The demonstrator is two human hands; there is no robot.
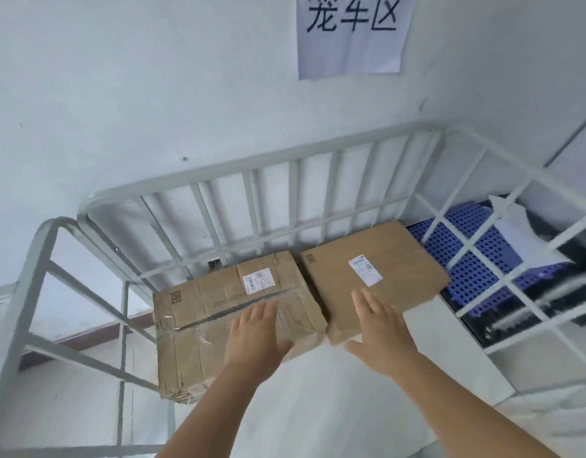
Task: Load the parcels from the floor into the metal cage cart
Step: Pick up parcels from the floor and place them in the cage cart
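both hands, left hand (256,335) and right hand (382,328), fingers straight, flat on two parcels (225,312) in the cage cart (252,166)

Two cardboard boxes lie side by side inside the cage cart (265,163). The left hand (256,335) rests flat on the taped box (212,312). The right hand (380,328), fingers straight, is at the near edge of the flat box (384,259). A paper sign (351,34) hangs on the wall.
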